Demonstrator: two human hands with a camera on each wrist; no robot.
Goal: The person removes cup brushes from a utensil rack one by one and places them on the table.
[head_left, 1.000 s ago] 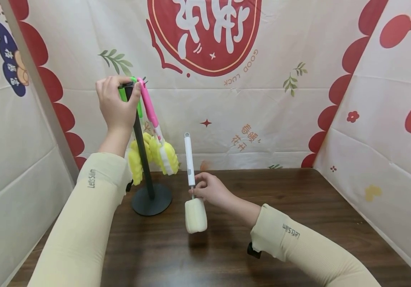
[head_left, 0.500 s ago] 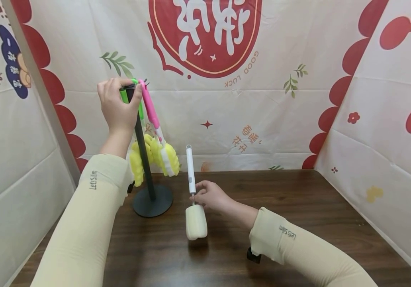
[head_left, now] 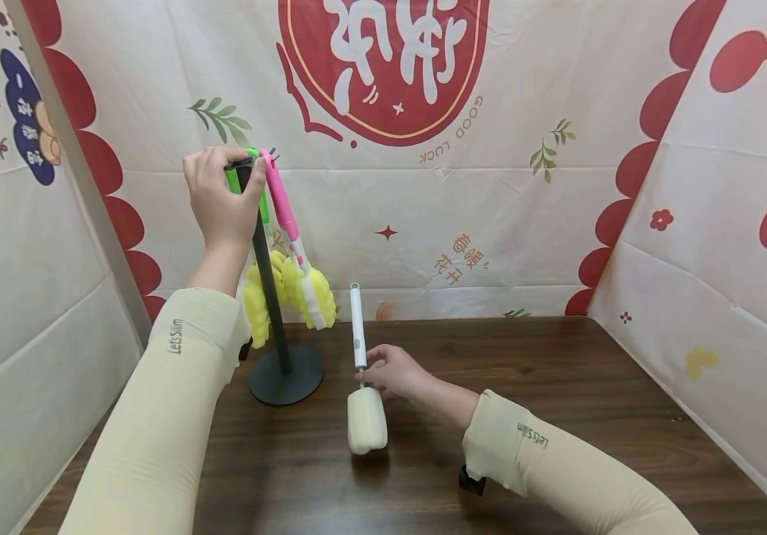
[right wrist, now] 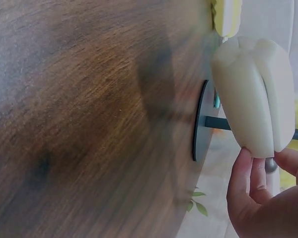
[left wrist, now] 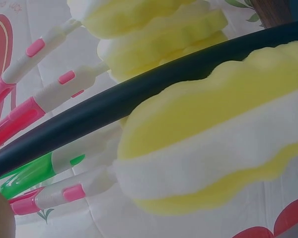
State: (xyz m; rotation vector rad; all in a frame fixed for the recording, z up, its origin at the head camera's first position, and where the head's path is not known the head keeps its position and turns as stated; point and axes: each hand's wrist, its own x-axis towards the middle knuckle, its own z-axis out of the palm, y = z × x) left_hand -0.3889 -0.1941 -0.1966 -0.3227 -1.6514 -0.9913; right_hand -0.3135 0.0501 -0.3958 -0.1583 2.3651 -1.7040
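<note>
A person's right hand (head_left: 393, 371), fingers pinched at the neck, holds a cream lobed-sponge brush (head_left: 366, 416) near upright, white stick handle (head_left: 358, 327) on top. From where I stand, it looks raised over the dark wood-grained bench (head_left: 524, 371), right of a slim black round-based stand (head_left: 272, 297) hung with yellow-and-white sponge brushes (head_left: 316, 297). The farther left hand (head_left: 219, 186) curls its fingers round the stand's top.

I see the person's bare left hand (head_left: 224, 195) held high, thumb set opposite bent fingers, a long cream cloth sleeve (head_left: 146, 416) covering that arm. Lower, the bare right hand (head_left: 393, 371) pinches, its similarly sleeved forearm (head_left: 557, 453) slanting inward.
</note>
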